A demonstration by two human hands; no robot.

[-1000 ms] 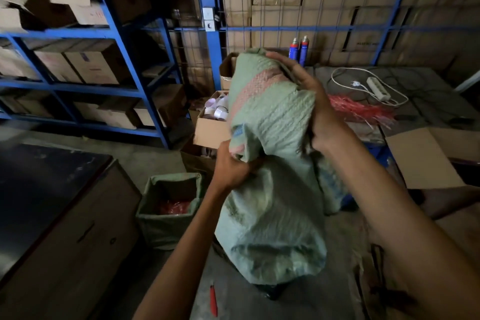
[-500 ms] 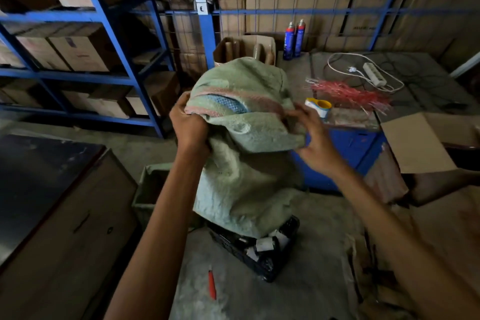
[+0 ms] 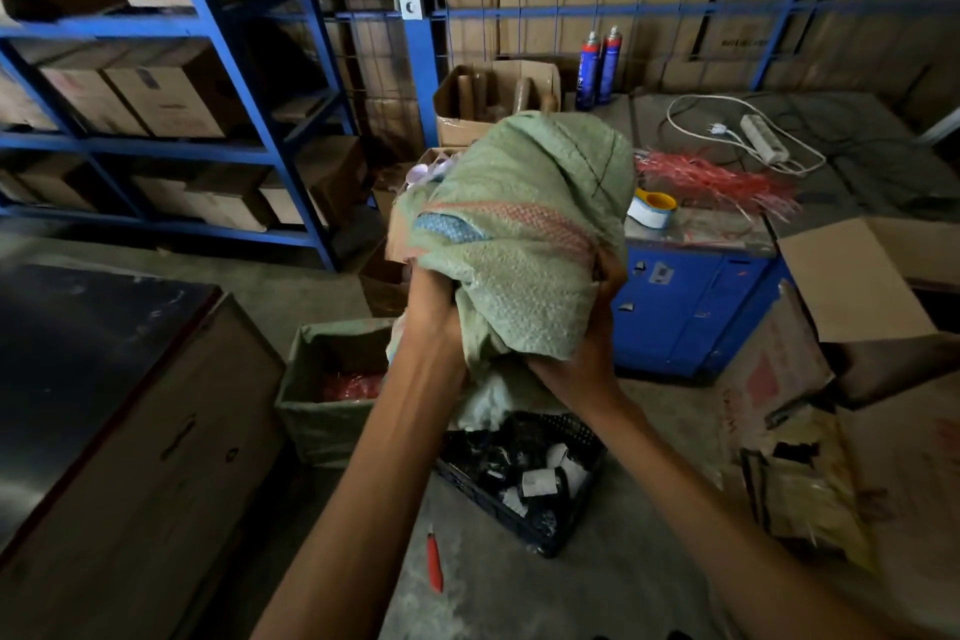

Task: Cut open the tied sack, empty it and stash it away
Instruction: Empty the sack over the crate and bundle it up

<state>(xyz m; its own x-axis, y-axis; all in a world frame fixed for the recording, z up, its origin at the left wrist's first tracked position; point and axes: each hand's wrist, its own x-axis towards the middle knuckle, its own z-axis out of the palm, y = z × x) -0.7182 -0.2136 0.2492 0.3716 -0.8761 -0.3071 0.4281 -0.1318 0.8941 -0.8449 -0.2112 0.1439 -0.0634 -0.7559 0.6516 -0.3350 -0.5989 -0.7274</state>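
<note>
Bunching tighter than it was a second ago, the green woven sack now sits as a compact wad between both hands, where earlier it hung long and loose over the black crate on the floor. That crate holds small dark and white items (presumably the emptied contents), so the emptying looks done and the stashing is what remains. The left hand has come in from the sack's upper edge to its underside, wrist bent back, fingers clamped into the cloth. The right hand cups the wad from below and to the side, fingers closed on the fabric. Both forearms reach up and forward, close together. A red cutter lies on the floor nearby.
</note>
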